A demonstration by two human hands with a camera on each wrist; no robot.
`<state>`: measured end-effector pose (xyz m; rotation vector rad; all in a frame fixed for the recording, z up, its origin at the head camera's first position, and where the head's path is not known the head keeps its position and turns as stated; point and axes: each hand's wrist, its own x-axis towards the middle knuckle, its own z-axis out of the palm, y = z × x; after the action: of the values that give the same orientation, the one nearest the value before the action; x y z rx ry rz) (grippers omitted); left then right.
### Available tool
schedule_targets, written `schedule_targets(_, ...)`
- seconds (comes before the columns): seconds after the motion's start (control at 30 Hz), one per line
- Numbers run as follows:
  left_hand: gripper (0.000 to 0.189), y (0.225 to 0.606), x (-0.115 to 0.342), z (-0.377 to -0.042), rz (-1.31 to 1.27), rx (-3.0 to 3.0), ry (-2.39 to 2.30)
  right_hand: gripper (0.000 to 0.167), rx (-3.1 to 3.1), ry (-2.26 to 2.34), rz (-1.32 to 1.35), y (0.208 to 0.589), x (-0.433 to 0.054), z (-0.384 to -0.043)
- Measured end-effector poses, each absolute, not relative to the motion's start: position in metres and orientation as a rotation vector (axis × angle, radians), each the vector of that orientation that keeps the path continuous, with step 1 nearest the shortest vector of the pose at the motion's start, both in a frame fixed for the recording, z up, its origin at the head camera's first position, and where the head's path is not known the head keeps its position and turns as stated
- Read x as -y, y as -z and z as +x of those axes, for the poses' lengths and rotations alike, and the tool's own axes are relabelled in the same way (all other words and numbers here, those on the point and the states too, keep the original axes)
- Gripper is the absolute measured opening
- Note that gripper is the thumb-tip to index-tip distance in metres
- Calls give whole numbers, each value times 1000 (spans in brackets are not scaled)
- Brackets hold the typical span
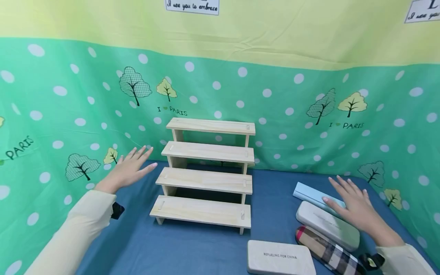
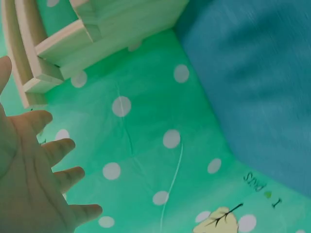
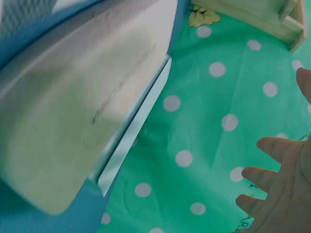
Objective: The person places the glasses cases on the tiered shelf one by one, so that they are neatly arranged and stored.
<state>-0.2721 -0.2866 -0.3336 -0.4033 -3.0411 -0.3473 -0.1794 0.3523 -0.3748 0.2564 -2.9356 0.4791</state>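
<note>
My left hand [image 1: 128, 170] is held in the air left of a wooden four-step shelf [image 1: 203, 179], fingers straight and spread, holding nothing. In the left wrist view its palm [image 2: 29, 170] shows with the shelf's end beyond the fingertips. My right hand [image 1: 354, 208] hovers with spread fingers over several cases at the right, also with nothing in it. Beneath it lie a light blue flat case [image 1: 314, 196] and a white rounded case [image 1: 328, 223]. A plaid case [image 1: 326, 248] lies nearer, beside a white case [image 1: 280, 258] printed "REFUELING FOR CHINA".
Blue cloth [image 1: 192, 252] covers the table. A green and yellow curtain [image 1: 220, 84] with dots and trees hangs close behind the shelf and along both sides. The shelf's four boards rise toward the back.
</note>
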Motion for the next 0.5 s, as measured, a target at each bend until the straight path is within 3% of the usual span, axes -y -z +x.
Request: schedule_targets(0.5,84,348,284,-272,-527,2911,882,74,2778,-797,535,377,-319,-153)
